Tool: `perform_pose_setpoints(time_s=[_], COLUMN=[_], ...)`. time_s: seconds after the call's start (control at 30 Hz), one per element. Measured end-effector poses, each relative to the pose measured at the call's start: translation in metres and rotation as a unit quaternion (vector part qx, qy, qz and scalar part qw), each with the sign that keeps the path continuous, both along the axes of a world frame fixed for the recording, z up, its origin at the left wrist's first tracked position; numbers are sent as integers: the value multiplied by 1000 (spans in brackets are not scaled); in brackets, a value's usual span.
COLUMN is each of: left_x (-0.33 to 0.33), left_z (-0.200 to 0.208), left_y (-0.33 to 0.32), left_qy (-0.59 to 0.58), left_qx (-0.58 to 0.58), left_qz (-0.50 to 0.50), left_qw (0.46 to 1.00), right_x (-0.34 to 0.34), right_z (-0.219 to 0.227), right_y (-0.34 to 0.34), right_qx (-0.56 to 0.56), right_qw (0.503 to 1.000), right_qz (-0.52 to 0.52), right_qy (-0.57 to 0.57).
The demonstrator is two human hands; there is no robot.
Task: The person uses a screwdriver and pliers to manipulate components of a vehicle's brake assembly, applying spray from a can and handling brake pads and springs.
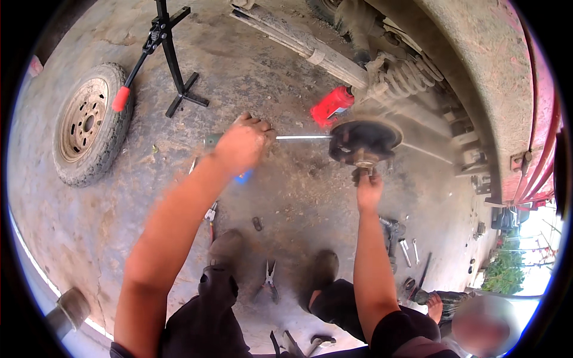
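Observation:
My left hand (245,141) is closed around a long screwdriver; its greenish handle end (212,140) pokes out to the left of my fist. The thin bright shaft (302,137) runs rightward and its tip meets the edge of a dark, dirty wheel hub (357,142). At the hub's near side, the fingers of my right hand (369,190) are closed on its protruding centre part. My fingers and slight blur hide exactly what they pinch. Beneath my left wrist a small blue object (243,176) shows on the floor.
A red bottle jack (332,107) stands behind the hub, near a coil spring (406,79) and axle. At left are a tyre (89,123) and a black stand (170,59). Pliers (270,277) and wrenches (405,252) lie nearby. Another person (483,322) is at lower right.

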State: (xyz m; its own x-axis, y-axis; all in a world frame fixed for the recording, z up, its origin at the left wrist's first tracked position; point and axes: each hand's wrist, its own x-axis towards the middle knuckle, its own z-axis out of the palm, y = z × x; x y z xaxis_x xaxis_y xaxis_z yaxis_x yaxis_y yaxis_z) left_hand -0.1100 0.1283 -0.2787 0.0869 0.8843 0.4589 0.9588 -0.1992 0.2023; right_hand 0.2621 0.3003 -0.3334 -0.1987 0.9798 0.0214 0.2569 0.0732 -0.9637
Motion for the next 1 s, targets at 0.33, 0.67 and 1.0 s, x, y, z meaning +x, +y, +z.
perform_pose_setpoints(time_s=[0.33, 0.67, 1.0], left_x=[-11, 4, 13], left_z=[70, 53, 94], left_y=[29, 22, 33], left_qy=[94, 57, 92], left_qx=[-47, -56, -84], left_qz=[-45, 4, -9], left_qw=[994, 997, 992], right_x=[-29, -6, -42], right_z=[-10, -7, -29], right_y=[-19, -11, -20], right_qx=[-127, -44, -191], right_qw=[991, 998, 973], right_qz=[-14, -26, -33], right_qy=[28, -29, 126])
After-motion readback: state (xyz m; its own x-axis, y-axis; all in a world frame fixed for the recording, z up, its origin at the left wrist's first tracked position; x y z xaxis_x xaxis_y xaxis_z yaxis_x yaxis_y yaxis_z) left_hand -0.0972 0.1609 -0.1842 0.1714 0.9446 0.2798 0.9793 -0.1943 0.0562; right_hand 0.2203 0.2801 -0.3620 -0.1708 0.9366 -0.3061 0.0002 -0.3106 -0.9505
